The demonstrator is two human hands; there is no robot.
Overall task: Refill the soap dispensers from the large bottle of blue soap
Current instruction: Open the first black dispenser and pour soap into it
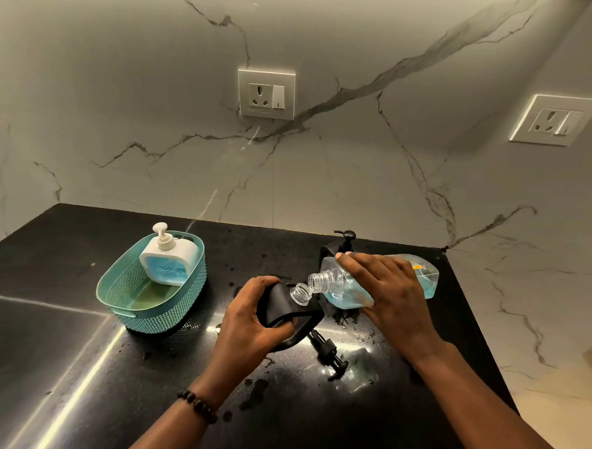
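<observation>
- Head view: a black dispenser is gripped, tilted, by the left hand over the black counter.
- The large bottle is held tipped by the right hand, fingers curled round it, its open neck touching the dispenser's mouth.
- A white dispenser stands in a teal basket; a black pump lies on the counter.

A black counter runs along the bottom, shiny and wet in spots. A blue-green basket with tiny holes in its sides sits on it, on the left. Behind is a pale wall with dark wiggly lines – like marble. Two plug sockets are on the wall, one in the middle and one at the right, each with a switch beside it.
</observation>
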